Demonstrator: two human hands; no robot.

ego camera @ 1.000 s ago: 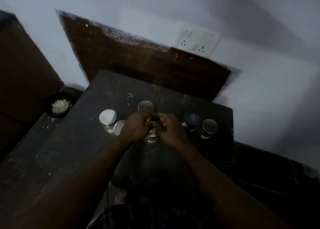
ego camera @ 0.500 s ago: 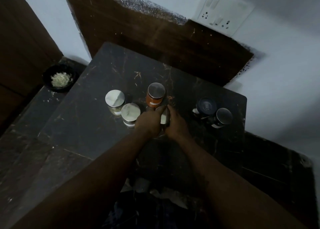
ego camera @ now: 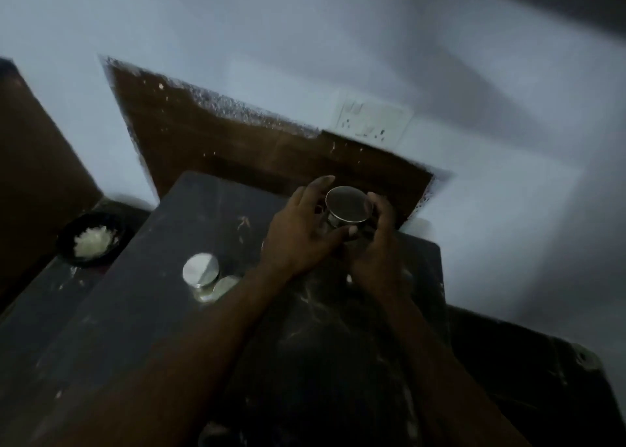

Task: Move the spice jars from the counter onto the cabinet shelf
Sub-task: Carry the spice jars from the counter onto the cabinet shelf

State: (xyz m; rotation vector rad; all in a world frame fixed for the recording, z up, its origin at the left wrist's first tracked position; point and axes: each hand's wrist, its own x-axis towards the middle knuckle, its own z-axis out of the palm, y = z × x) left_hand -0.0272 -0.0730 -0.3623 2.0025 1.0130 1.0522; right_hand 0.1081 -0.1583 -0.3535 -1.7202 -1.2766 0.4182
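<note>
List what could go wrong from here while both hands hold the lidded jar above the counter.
1. The round metal-lidded spice jar is up off the dark stone counter, held mostly at the fingertips of the left hand and right hand; it may slip and drop.
2. The left forearm passes right by two silver-lidded jars on the counter and might knock them over.

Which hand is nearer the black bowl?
Left. The left hand grips the spice jar on its bowl-facing side; the right hand grips the opposite side, farther from the black bowl.
</note>
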